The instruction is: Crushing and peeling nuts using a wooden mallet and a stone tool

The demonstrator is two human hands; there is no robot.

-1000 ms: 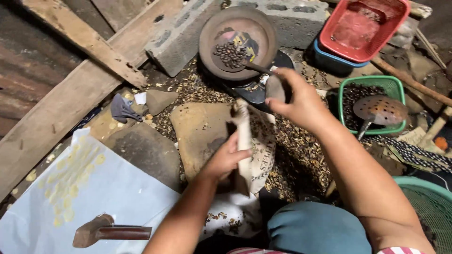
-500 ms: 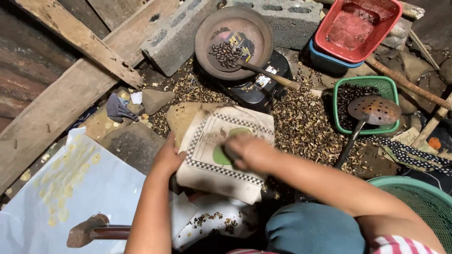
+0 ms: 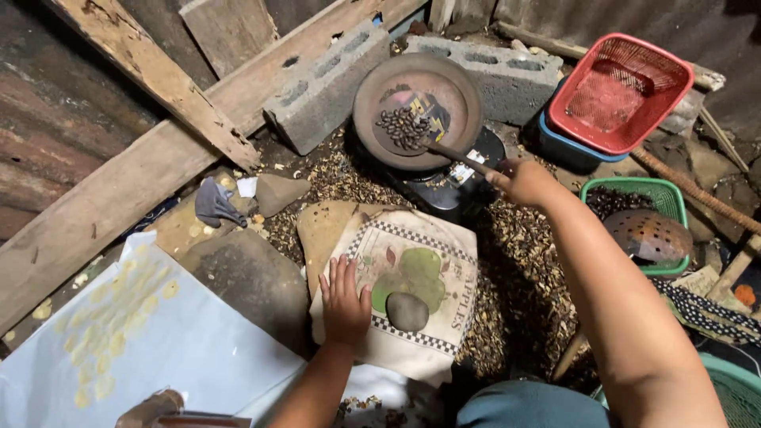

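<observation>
Left hand (image 3: 345,299): flat, palm down on the patterned cloth (image 3: 412,289), fingers slightly spread, gripping nothing. Small grey stone (image 3: 407,311) sits on the cloth just right of it, not touching. Right hand (image 3: 525,181): fingers curled tight around the spoon handle (image 3: 456,156). Handle's long axis runs diagonal, hand to upper-left, far end in the dark seeds (image 3: 403,127) inside the round pan (image 3: 418,109).

Dim, warm light, brightest on the pale blue plastic sheet (image 3: 151,341), dark corners, wide-angle bending at edges, soft grainy detail throughout
</observation>
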